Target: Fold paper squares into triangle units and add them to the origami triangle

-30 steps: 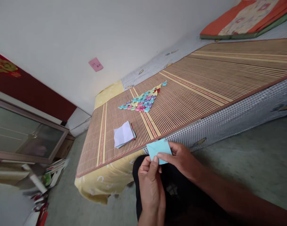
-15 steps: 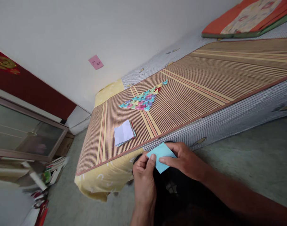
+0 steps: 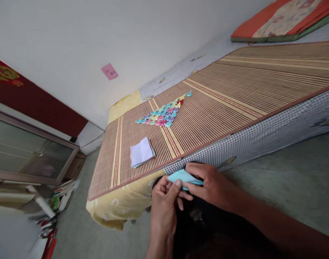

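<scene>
Both of my hands hold one light blue sheet of paper over my dark-clad lap, just in front of the bed's edge. My left hand pinches its left end with thumb and fingers. My right hand grips its right side, fingers curled over the top. The sheet looks folded or tipped nearly flat. On the striped bamboo mat lie a stack of square papers, white side up, and a triangle of several small colourful folded paper pieces.
The bed has checked and yellow sheets and stands against a white wall with a pink note. An orange folded blanket lies at the far right. A glass-fronted cabinet and floor clutter are at the left.
The blue sheet, earlier held up flat facing me, has been lowered and folded or tipped into a narrow shape. Both hands shifted slightly lower and closer together.
</scene>
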A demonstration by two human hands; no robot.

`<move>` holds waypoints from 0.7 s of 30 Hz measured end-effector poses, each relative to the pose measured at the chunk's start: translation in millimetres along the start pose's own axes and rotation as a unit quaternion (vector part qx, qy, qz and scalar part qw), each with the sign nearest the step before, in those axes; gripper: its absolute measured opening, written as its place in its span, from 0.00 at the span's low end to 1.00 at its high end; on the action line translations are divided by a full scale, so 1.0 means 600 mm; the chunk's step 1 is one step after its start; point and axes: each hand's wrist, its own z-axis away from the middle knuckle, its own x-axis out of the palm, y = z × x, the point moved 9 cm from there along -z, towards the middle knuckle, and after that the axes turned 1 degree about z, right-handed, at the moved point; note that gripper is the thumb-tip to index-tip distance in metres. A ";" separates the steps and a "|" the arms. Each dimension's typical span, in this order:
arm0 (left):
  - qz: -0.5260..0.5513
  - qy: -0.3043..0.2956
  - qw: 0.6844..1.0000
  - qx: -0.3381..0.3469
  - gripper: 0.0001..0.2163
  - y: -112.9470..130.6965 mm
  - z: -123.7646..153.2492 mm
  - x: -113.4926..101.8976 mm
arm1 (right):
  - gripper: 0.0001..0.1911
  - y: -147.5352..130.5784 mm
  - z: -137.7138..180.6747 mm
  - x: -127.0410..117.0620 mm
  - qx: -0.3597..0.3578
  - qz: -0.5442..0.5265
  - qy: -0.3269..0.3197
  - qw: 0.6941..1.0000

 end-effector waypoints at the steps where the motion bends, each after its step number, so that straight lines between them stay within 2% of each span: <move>1: 0.023 0.000 1.000 -0.009 0.15 -0.004 -0.001 0.001 | 0.14 -0.001 0.001 0.000 -0.002 0.003 0.001 1.000; 4: 0.079 0.018 0.996 -0.025 0.15 -0.009 -0.002 -0.003 | 0.14 0.007 0.003 -0.003 0.029 -0.025 0.000 0.999; 8: 0.119 0.024 0.992 -0.042 0.16 -0.011 -0.001 -0.004 | 0.05 0.026 0.005 -0.005 0.097 -0.131 -0.027 0.986; 10: 0.122 0.013 0.992 -0.041 0.14 -0.010 -0.001 0.000 | 0.03 0.028 0.004 -0.008 0.103 -0.167 -0.027 0.980; 16: 0.054 -0.027 0.998 -0.019 0.12 -0.006 0.000 0.012 | 0.08 0.030 0.001 -0.018 0.087 -0.175 0.007 0.981; 21: -0.025 -0.029 0.999 0.005 0.10 -0.001 0.003 0.009 | 0.09 0.034 0.002 -0.018 0.095 -0.171 0.016 0.981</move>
